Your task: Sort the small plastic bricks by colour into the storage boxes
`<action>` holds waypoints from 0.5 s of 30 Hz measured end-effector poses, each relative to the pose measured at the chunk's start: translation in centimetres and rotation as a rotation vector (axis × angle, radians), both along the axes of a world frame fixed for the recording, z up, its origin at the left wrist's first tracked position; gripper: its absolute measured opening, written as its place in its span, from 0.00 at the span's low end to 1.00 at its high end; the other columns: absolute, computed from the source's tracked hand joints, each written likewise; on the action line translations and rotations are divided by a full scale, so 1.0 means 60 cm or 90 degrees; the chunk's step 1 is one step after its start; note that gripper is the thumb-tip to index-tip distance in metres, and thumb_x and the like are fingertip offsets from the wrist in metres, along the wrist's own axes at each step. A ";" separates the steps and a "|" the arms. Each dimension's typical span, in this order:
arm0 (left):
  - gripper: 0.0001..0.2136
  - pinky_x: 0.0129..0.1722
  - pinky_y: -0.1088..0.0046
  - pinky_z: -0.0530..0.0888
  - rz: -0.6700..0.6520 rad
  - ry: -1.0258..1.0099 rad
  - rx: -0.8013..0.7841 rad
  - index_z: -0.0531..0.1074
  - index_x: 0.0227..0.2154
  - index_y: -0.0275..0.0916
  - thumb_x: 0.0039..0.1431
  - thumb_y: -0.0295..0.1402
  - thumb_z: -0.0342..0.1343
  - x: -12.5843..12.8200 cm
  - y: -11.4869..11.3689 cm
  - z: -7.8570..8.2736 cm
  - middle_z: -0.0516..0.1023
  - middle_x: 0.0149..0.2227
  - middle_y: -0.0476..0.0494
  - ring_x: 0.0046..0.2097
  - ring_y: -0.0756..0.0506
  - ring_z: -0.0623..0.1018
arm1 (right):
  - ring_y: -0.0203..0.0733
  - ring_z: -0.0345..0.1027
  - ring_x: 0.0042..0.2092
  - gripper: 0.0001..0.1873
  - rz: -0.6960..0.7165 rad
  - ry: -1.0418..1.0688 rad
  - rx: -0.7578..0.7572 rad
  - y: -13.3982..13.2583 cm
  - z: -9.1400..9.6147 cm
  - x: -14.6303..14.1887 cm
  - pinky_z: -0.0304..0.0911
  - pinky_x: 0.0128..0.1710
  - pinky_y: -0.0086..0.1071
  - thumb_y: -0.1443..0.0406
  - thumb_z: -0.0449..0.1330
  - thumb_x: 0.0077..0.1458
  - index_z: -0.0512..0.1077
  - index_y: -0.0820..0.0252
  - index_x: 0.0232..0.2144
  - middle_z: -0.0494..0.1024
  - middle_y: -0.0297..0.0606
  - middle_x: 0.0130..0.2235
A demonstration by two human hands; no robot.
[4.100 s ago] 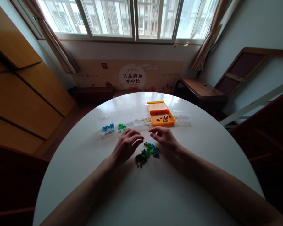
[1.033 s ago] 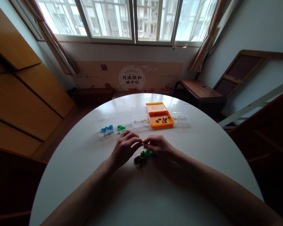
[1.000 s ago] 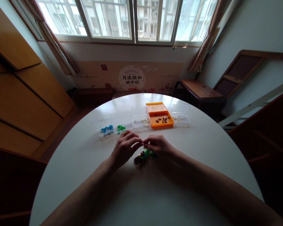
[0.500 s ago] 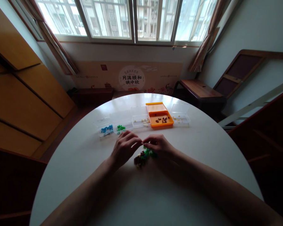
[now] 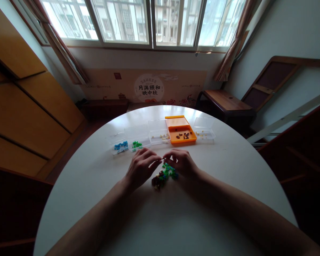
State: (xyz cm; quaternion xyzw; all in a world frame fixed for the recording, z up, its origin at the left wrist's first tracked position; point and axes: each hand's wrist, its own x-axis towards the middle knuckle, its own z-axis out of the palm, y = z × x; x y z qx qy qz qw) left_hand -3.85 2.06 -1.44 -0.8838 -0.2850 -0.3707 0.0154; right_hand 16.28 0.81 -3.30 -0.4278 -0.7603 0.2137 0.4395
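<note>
My left hand and my right hand meet fingertip to fingertip just above the white table. Pinched in the right fingers is a tiny dark piece, perhaps a small building brick. The left thumb and fingers are pressed together close beside it; what they hold, if anything, is too small to tell. Below the hands lies a mixed pile of small bricks, with green, blue, dark brown and cream pieces. The right hand hides part of the space beside the pile.
Open clear boxes hold blue pieces, green pieces, cream pieces and yellow pieces. Between them stands an open orange box with dark brown pieces. All rest along the far part of the round white table.
My right hand has lifted slightly and its fingers have arched, showing the dark piece and more of the pile's green bricks. My left hand has hardly moved.
</note>
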 end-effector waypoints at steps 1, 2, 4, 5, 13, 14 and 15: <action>0.03 0.38 0.68 0.68 -0.002 0.004 -0.002 0.74 0.34 0.40 0.60 0.32 0.56 0.000 0.000 0.000 0.77 0.31 0.47 0.36 0.47 0.70 | 0.33 0.65 0.27 0.04 -0.015 0.001 0.003 0.005 -0.001 0.003 0.61 0.30 0.26 0.64 0.62 0.53 0.77 0.58 0.32 0.77 0.34 0.28; 0.03 0.39 0.68 0.68 -0.005 0.011 -0.007 0.74 0.34 0.40 0.60 0.32 0.56 -0.001 0.000 0.000 0.77 0.32 0.46 0.36 0.47 0.70 | 0.33 0.64 0.26 0.05 -0.035 0.006 0.004 0.012 -0.002 0.008 0.61 0.30 0.27 0.64 0.62 0.53 0.77 0.58 0.31 0.77 0.34 0.28; 0.04 0.40 0.68 0.68 -0.016 0.027 -0.019 0.75 0.34 0.40 0.61 0.32 0.56 -0.001 0.000 -0.001 0.77 0.32 0.46 0.37 0.47 0.71 | 0.33 0.63 0.25 0.06 -0.092 0.027 0.000 0.028 -0.004 0.022 0.61 0.29 0.28 0.63 0.62 0.53 0.77 0.59 0.31 0.78 0.36 0.29; 0.04 0.40 0.67 0.68 -0.024 0.034 -0.026 0.75 0.34 0.40 0.61 0.32 0.56 -0.002 0.000 -0.002 0.77 0.32 0.46 0.37 0.47 0.71 | 0.34 0.63 0.25 0.07 -0.127 0.042 -0.007 0.038 -0.005 0.030 0.61 0.29 0.29 0.63 0.62 0.53 0.78 0.60 0.31 0.79 0.37 0.29; 0.05 0.40 0.68 0.68 -0.059 0.061 -0.053 0.75 0.33 0.41 0.61 0.32 0.55 -0.004 0.005 -0.009 0.78 0.33 0.46 0.36 0.47 0.72 | 0.39 0.68 0.28 0.15 -0.369 0.107 -0.057 0.100 -0.018 0.099 0.64 0.34 0.34 0.58 0.59 0.51 0.80 0.62 0.33 0.81 0.42 0.32; 0.05 0.41 0.67 0.68 -0.053 0.064 -0.057 0.75 0.33 0.41 0.62 0.32 0.54 -0.004 0.005 -0.009 0.78 0.33 0.46 0.37 0.47 0.72 | 0.40 0.69 0.29 0.15 -0.383 0.105 -0.052 0.103 -0.019 0.103 0.64 0.34 0.34 0.58 0.59 0.51 0.80 0.62 0.33 0.81 0.42 0.32; 0.06 0.41 0.67 0.68 -0.047 0.067 -0.059 0.75 0.33 0.41 0.62 0.32 0.54 -0.005 0.004 -0.009 0.78 0.33 0.45 0.37 0.47 0.72 | 0.41 0.69 0.29 0.16 -0.392 0.102 -0.048 0.106 -0.021 0.106 0.64 0.34 0.34 0.57 0.59 0.51 0.80 0.62 0.33 0.81 0.42 0.32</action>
